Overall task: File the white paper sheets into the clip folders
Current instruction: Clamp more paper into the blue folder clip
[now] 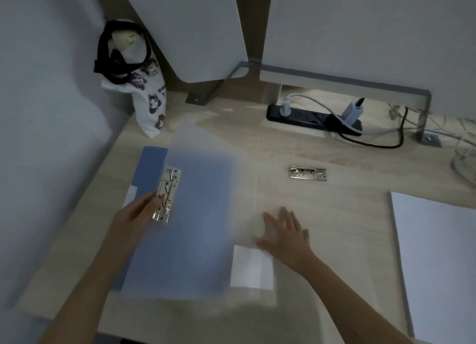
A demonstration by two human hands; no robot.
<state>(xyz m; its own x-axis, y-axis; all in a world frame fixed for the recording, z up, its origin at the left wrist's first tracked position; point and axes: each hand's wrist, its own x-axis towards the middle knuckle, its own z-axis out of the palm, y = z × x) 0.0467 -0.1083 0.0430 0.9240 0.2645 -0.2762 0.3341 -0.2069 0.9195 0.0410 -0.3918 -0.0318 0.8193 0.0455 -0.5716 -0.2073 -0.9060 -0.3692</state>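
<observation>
A translucent clip folder (195,214) lies tilted on the desk over a blue folder (152,160), and its image is blurred. My left hand (140,212) grips the lower end of its metal clip (167,195). My right hand (286,234) rests flat, fingers spread, on the clear cover at the folder's right side. A white label (252,266) shows through the cover just below that hand. A second metal clip (307,173) sits on another clear folder farther right. A stack of white paper sheets (438,261) lies at the desk's right edge.
A printed cloth bag (149,93) with a black strap leans in the back left corner. A black power strip (314,118) with plugs and cables runs along the back. White panels (195,29) on a metal frame stand behind the desk.
</observation>
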